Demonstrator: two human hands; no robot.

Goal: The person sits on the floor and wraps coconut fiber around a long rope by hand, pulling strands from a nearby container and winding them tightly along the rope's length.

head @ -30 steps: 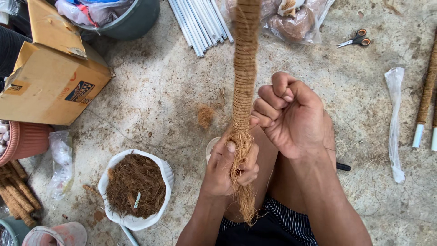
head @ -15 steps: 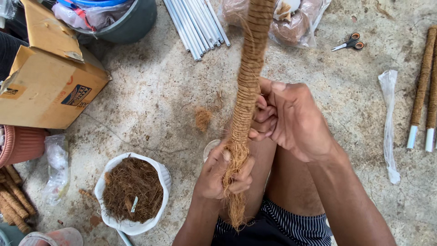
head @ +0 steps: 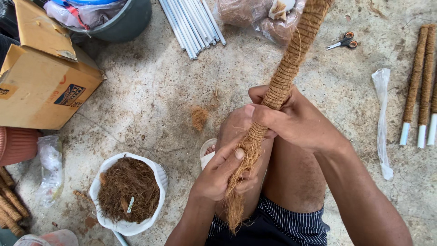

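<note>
**A:** ok so from where I'm standing, the coir-wrapped pole is slanting up across the person's knee, bound tight with thin cord along most of its length, with a loose tuft of fibre hanging off the bottom end.

**B:** how's it being held?

**A:** right hand is clamped around the wound part, fingers fully closed on it. Left hand is lower down, closed on the pole just where the binding ends and the loose stuff starts, thumb pressed on top.

**B:** looks awkward to handle?

**A:** I'd guess light and stiff, probably a pipe core like the white pipes lying on the floor. The surface looks rough, so no slipping. The bound section is where to grab; the tuft is soft and would likely shed if pulled.

**B:** what else is around?

**A:** white bag of loose coir near the left, cardboard box beyond it, scissors and finished poles off to the right.
</note>
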